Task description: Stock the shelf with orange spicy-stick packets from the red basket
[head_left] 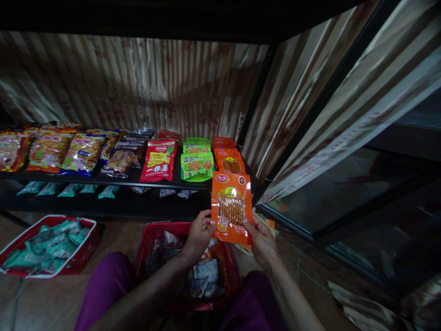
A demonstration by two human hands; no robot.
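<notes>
An orange snack packet point(231, 209) with a clear window showing brown sticks is held upright between my two hands. My left hand point(200, 234) pinches its lower left edge. On its lower right, my right hand point(262, 239) grips the edge with the thumb on the front. The packet's top overlaps the shelf's front edge in view. Just behind it, more orange packets point(229, 161) stand at the right end of the black shelf point(161, 185). Below my hands is a red basket point(142, 248) of small wrapped packets point(205, 276).
Left of the orange packets stand green packets point(197, 165), a red packet point(159, 160), dark packets point(121, 158) and several noodle-like snack bags point(82, 154). A second red basket point(84, 257) with teal packets point(51, 246) sits on the floor. Teal packets point(70, 189) line the lower shelf.
</notes>
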